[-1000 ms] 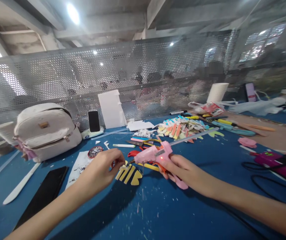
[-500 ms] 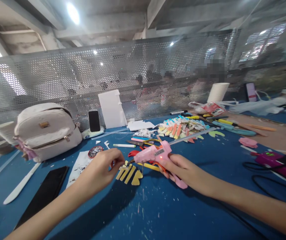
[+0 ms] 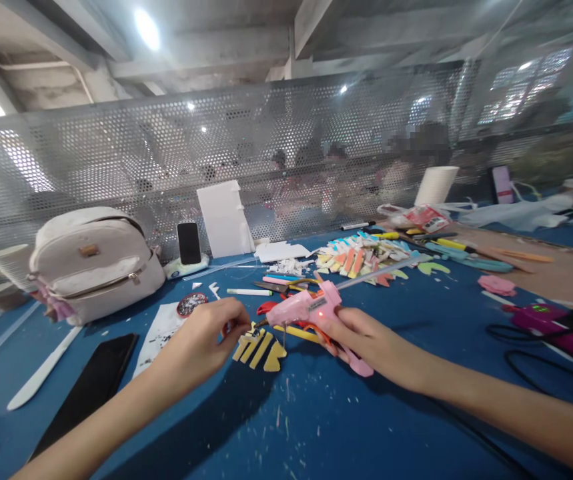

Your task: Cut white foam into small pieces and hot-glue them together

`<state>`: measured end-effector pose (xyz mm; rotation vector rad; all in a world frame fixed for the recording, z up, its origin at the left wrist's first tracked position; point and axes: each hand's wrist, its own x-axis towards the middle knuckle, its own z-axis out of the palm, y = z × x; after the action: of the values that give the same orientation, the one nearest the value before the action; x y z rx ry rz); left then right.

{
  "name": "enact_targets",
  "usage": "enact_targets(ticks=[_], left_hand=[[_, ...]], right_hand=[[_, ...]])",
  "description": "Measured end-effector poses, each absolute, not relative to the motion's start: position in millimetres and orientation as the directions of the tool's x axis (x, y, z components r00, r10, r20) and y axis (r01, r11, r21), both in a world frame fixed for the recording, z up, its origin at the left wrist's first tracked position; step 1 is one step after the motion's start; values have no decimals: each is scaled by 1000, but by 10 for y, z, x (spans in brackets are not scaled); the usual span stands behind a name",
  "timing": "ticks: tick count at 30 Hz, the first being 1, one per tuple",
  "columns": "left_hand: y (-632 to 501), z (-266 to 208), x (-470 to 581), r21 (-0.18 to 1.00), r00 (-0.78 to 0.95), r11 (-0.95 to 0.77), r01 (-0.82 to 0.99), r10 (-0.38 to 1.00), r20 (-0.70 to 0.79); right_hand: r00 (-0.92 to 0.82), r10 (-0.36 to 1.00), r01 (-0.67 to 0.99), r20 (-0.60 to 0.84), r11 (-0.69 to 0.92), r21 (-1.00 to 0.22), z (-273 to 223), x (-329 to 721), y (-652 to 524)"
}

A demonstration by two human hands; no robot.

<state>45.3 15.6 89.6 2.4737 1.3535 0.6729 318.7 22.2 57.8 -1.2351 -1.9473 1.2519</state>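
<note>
R hand (image 3: 366,340) grips pink glue gun (image 3: 311,308), nozzle pointing left at yellow foam strips (image 3: 261,350) mid desk (image 3: 316,427); L hand (image 3: 206,340) pinches them

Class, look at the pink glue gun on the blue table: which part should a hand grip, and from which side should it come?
Grip the glue gun by its handle, the part slanting down toward the person, coming from the right and rear. The right hand does just this. The nozzle points left at the yellow pieces pinched by the left hand, so keep clear of that end.

Glue gun (image 3: 306,308) edged slightly left toward yellow strips (image 3: 260,349)
</note>
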Motion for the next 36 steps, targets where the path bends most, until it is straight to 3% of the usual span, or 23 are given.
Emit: enact_targets(ticks=[36], left_hand=[[166,920,445,499,424,-466,731,883,202]], right_hand=[[-426,903,429,-57,146,-891,573,3192,201]])
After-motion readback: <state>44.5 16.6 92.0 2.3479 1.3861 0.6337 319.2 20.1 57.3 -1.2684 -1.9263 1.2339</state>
